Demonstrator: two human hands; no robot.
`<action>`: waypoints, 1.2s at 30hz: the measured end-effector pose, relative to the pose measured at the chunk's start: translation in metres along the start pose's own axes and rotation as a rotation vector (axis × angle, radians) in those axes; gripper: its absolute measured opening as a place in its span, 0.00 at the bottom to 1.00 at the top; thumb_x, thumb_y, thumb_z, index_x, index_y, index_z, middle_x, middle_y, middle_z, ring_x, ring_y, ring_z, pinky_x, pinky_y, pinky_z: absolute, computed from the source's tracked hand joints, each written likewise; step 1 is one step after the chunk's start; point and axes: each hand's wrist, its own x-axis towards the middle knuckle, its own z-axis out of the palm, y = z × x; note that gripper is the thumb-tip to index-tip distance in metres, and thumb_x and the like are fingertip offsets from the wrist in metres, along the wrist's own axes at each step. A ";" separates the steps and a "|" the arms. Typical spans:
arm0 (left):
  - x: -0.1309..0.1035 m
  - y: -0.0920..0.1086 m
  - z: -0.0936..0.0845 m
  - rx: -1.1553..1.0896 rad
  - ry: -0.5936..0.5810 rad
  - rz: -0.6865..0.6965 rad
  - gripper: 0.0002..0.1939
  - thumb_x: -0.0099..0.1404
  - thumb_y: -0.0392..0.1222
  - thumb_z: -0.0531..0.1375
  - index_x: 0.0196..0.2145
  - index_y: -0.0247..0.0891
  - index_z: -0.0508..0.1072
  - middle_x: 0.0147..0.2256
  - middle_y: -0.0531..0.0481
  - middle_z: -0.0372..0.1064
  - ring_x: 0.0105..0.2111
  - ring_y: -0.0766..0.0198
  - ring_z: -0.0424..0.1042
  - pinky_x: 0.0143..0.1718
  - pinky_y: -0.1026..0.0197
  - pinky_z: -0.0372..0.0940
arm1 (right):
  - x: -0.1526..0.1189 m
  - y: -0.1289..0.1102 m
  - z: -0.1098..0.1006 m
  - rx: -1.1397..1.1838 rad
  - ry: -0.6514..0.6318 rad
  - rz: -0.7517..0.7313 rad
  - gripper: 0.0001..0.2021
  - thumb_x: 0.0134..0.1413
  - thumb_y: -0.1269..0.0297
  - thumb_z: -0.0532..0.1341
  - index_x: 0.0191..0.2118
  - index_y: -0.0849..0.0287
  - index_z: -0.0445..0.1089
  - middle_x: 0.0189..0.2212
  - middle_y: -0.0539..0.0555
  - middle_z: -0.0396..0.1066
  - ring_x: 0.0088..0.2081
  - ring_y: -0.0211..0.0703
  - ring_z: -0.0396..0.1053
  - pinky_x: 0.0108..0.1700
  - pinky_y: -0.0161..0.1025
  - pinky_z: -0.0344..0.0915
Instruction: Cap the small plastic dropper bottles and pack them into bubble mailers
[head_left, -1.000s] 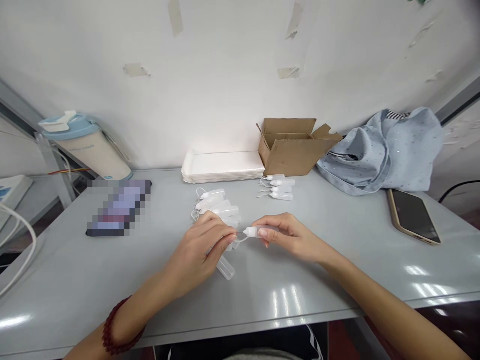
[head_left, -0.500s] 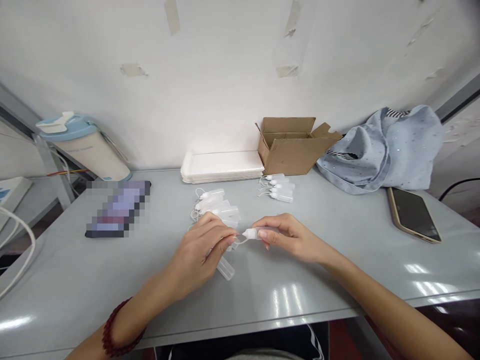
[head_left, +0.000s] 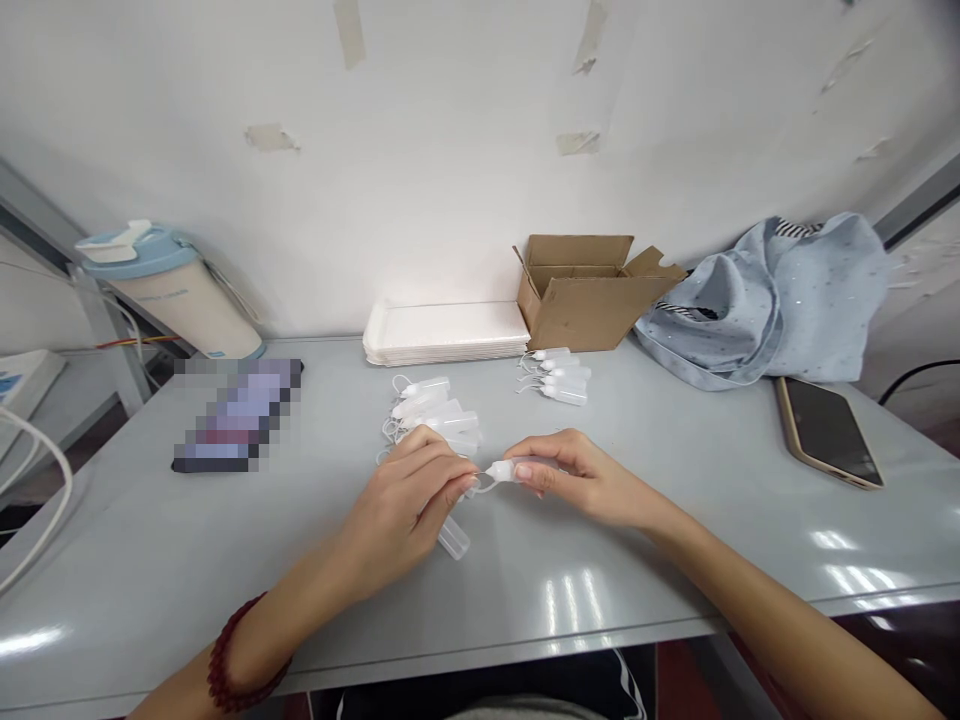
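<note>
two bare hands meet above a glossy grey table, fingertips nearly touching, as i look on. the right hand is closed around a small translucent dropper bottle, held sideways with its white nozzle toward the left hand. that left hand is pinched shut just beside the nozzle; a thin needle-like line and a curved white strap run between them, though i can't tell exactly what the fingers grip. a dark red beaded bracelet circles the left wrist.

behind the left hand lies a pile of similar bottles; nearer the table's edge, one loose bottle shows partly. a smaller group of bottles lies before an open cardboard box, just beside a stack of white trays. far right, a pale blue fabric bag rests near a phone.
</note>
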 end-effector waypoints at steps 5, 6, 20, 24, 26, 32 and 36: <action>-0.001 -0.002 0.002 0.046 -0.006 0.032 0.09 0.66 0.30 0.52 0.36 0.37 0.71 0.28 0.50 0.68 0.31 0.63 0.62 0.33 0.60 0.62 | 0.001 -0.001 0.001 -0.063 0.012 -0.006 0.15 0.61 0.56 0.53 0.37 0.59 0.73 0.25 0.49 0.66 0.27 0.35 0.60 0.27 0.32 0.53; -0.002 -0.003 0.003 0.076 -0.004 0.056 0.09 0.66 0.29 0.52 0.36 0.37 0.70 0.28 0.49 0.68 0.32 0.63 0.61 0.33 0.60 0.62 | 0.001 -0.001 0.002 -0.083 0.017 -0.009 0.15 0.61 0.56 0.53 0.37 0.59 0.73 0.26 0.49 0.67 0.27 0.35 0.60 0.27 0.32 0.53; -0.012 -0.005 0.012 0.316 0.017 0.250 0.08 0.63 0.25 0.54 0.35 0.34 0.68 0.28 0.47 0.67 0.32 0.59 0.59 0.33 0.55 0.60 | -0.004 -0.008 0.010 -0.156 0.009 -0.094 0.14 0.63 0.60 0.52 0.39 0.62 0.72 0.28 0.50 0.70 0.28 0.35 0.62 0.32 0.32 0.58; -0.009 -0.004 0.010 0.268 0.004 0.203 0.07 0.64 0.26 0.54 0.37 0.33 0.69 0.29 0.46 0.68 0.33 0.60 0.60 0.34 0.55 0.61 | -0.002 -0.006 0.011 -0.155 0.022 -0.094 0.14 0.62 0.60 0.53 0.39 0.61 0.72 0.29 0.50 0.70 0.28 0.35 0.62 0.32 0.32 0.58; -0.007 -0.003 0.008 0.232 -0.009 0.153 0.06 0.65 0.28 0.54 0.38 0.34 0.69 0.30 0.47 0.69 0.34 0.60 0.61 0.35 0.55 0.61 | -0.001 -0.005 0.010 -0.144 0.032 -0.093 0.13 0.62 0.60 0.53 0.39 0.61 0.72 0.29 0.50 0.70 0.29 0.35 0.63 0.31 0.32 0.57; -0.004 -0.002 0.004 0.173 0.043 0.090 0.06 0.63 0.31 0.57 0.39 0.35 0.70 0.29 0.48 0.69 0.34 0.60 0.61 0.35 0.56 0.61 | -0.001 -0.005 0.006 -0.131 0.073 -0.085 0.12 0.61 0.61 0.54 0.38 0.61 0.73 0.30 0.50 0.71 0.30 0.35 0.64 0.31 0.31 0.57; -0.005 -0.003 0.006 0.141 0.073 0.121 0.07 0.63 0.27 0.57 0.36 0.35 0.70 0.29 0.49 0.69 0.32 0.61 0.61 0.34 0.57 0.61 | -0.001 -0.006 0.006 -0.133 0.059 -0.074 0.12 0.61 0.61 0.54 0.38 0.61 0.72 0.30 0.50 0.71 0.30 0.35 0.64 0.30 0.31 0.56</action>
